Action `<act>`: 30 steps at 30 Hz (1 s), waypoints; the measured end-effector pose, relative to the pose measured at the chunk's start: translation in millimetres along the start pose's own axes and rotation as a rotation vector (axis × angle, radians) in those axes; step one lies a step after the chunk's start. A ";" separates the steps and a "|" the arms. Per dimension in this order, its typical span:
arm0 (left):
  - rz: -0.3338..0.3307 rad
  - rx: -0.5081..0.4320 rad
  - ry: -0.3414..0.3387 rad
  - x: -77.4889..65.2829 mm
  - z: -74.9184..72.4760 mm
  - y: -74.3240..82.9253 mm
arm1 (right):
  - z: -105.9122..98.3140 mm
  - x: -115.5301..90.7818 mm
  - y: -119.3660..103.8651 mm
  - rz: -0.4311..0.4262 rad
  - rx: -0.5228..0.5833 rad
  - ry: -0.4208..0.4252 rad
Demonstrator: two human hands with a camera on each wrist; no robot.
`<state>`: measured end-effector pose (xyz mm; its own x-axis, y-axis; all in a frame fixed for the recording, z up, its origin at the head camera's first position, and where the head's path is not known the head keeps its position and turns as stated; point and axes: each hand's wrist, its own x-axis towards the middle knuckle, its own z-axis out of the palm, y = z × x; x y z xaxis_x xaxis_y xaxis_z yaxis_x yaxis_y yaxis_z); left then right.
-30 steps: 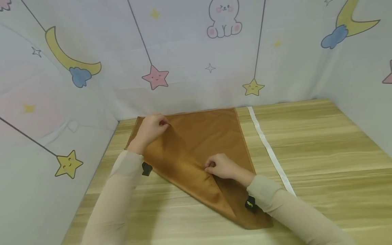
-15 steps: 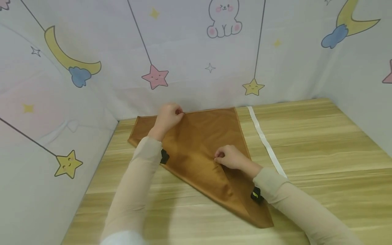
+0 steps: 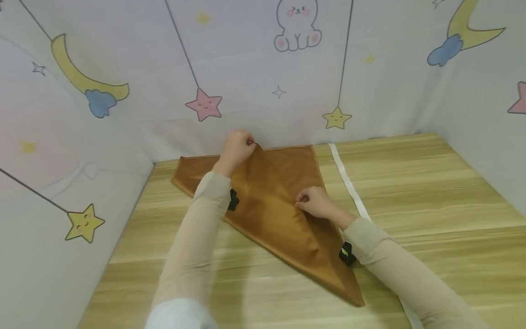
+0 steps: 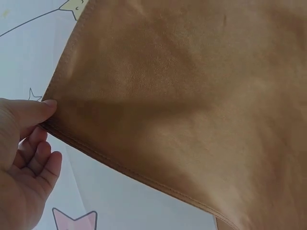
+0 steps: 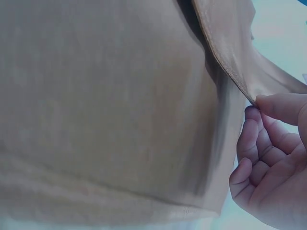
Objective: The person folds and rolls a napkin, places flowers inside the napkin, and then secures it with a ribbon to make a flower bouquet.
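A brown satiny cloth [image 3: 271, 224] lies over the table in the head view, its near side lifted and folded back diagonally. At the cloth's far edge my left hand [image 3: 238, 148] pinches a raised corner. The left wrist view shows thumb and index finger of the left hand [image 4: 24, 153] on that corner, with stitched hems running away from it. Closer in and to the right, my right hand [image 3: 317, 202] pinches another part of the folded edge. In the right wrist view, the right hand [image 5: 273, 153] grips the hem between thumb and forefinger, other fingers curled below.
A white strip [image 3: 349, 183] runs along the wood-grain table [image 3: 431, 205] to the right of the cloth, partly under the right sleeve. White printed fabric walls [image 3: 246, 68] enclose the back and sides. Black wrist devices [image 3: 347, 254] hang near each cuff.
My left hand has carried its corner right and away, to the cloth's far edge. The right hand has shifted slightly right and away, and the fold has moved with both.
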<state>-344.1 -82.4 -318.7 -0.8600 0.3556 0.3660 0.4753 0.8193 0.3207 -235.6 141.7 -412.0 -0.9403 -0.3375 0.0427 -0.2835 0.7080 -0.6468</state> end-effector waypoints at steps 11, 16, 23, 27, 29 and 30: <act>0.022 0.000 0.026 11.0 15.5 20.8 | -15.1 6.5 21.9 0.100 -0.037 0.014; 0.021 0.005 0.047 18.3 22.3 28.0 | -19.8 6.7 27.4 0.113 -0.039 0.022; -0.007 -0.023 0.009 24.6 30.2 36.4 | -24.0 5.5 34.1 0.128 -0.051 0.036; -0.026 -0.033 0.016 26.8 33.3 38.9 | -25.0 5.7 37.7 0.146 -0.049 0.030; -0.029 -0.035 0.026 27.9 34.8 39.4 | -25.5 5.9 38.7 0.155 -0.043 0.031; -0.031 -0.037 0.029 28.5 35.6 39.5 | -25.9 6.0 39.2 0.154 -0.041 0.031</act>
<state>-356.5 -23.9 -326.7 -0.8687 0.3169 0.3807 0.4559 0.8120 0.3645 -257.2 183.5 -417.4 -0.9785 -0.2041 -0.0303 -0.1425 0.7746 -0.6161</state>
